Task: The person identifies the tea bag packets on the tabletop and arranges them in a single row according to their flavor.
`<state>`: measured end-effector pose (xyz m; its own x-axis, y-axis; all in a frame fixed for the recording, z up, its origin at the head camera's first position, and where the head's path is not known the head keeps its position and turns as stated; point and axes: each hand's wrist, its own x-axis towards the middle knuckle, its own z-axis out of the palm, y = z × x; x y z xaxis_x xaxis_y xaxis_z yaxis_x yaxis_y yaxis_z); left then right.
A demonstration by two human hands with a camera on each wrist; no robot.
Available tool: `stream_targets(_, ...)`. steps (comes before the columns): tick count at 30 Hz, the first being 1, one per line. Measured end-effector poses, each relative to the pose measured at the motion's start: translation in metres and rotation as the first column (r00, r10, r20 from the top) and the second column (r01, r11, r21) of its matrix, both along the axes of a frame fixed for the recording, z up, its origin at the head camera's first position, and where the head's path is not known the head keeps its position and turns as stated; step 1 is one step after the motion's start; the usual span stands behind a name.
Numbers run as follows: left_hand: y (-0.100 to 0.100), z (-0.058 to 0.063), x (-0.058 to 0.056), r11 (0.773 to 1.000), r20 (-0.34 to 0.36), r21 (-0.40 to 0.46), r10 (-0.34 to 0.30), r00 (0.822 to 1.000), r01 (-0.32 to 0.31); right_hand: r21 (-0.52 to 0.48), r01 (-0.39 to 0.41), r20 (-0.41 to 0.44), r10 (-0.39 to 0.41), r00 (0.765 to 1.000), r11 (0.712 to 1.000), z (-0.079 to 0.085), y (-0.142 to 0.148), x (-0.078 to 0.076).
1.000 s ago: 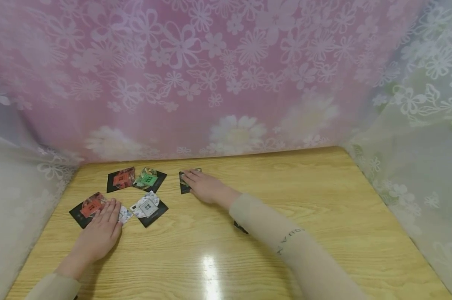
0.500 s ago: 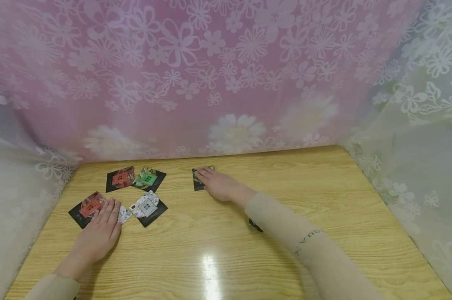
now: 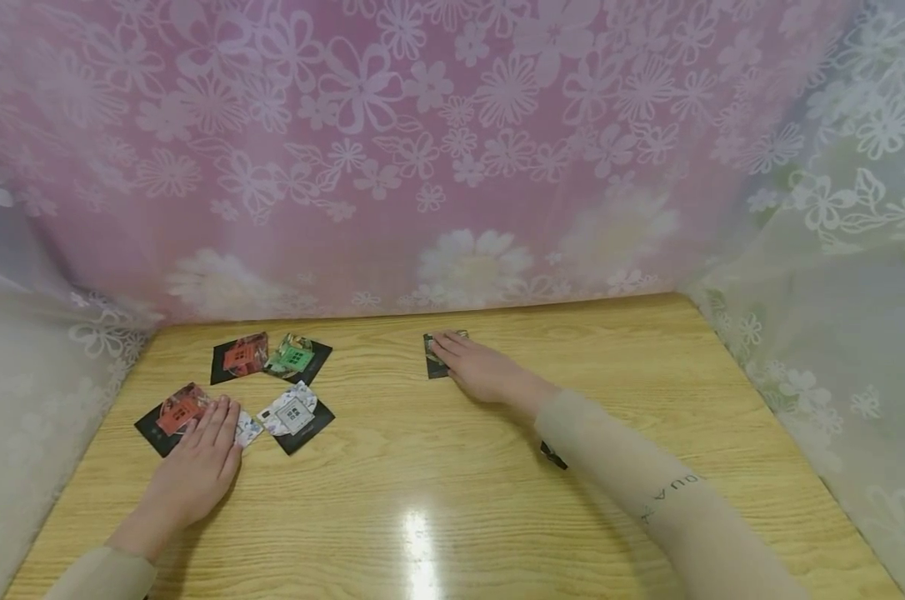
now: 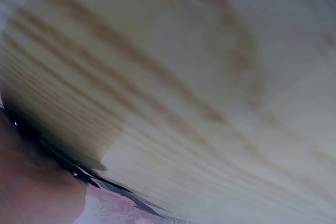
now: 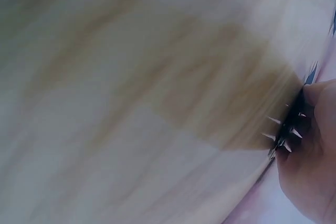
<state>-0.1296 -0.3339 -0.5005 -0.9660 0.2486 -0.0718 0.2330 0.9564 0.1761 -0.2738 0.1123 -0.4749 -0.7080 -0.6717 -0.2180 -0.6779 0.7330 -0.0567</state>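
Observation:
My left hand [image 3: 197, 467] lies with straight fingers over a white-patterned flat packet [image 3: 247, 428], most of which it hides. Its fingers also overlap the edge of a black packet with a red label [image 3: 181, 413]. Further right, my right hand [image 3: 486, 368] has its straight fingers down on a square black packet [image 3: 437, 360], covering much of its printed face. Both wrist views are dim; the left shows part of the hand [image 4: 39, 187] low against the wood, the right shows the hand [image 5: 310, 156] at the edge with something dark beneath it.
Behind the left hand lie a red-labelled packet [image 3: 240, 358] and a green-labelled packet [image 3: 298, 359], overlapping. A white-labelled packet [image 3: 297, 419] lies just right of the left hand. Floral curtains [image 3: 452, 167] enclose the wooden table [image 3: 347, 517] at back and sides.
My right hand has slid to the right along the table, and the black packet under its fingers has moved with it. The left hand and the other packets stay where they were.

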Motion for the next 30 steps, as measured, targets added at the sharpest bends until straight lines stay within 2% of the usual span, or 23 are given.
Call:
stream_targets(19, 0.002, -0.003, -0.002, 1.0, -0.003, -0.027, -0.006, 1.0, 0.005, -0.125, 0.088, 0.03, -0.085, 0.996, 0.988, 0.003, 0.07, 0.006)
stream_targets(30, -0.001, -0.002, -0.002, 1.0, 0.019, -0.014, 0.007, 1.0, -0.007, -0.222, 0.2, 0.083, -0.186, 0.979, 0.954, 0.001, 0.106, 0.007)
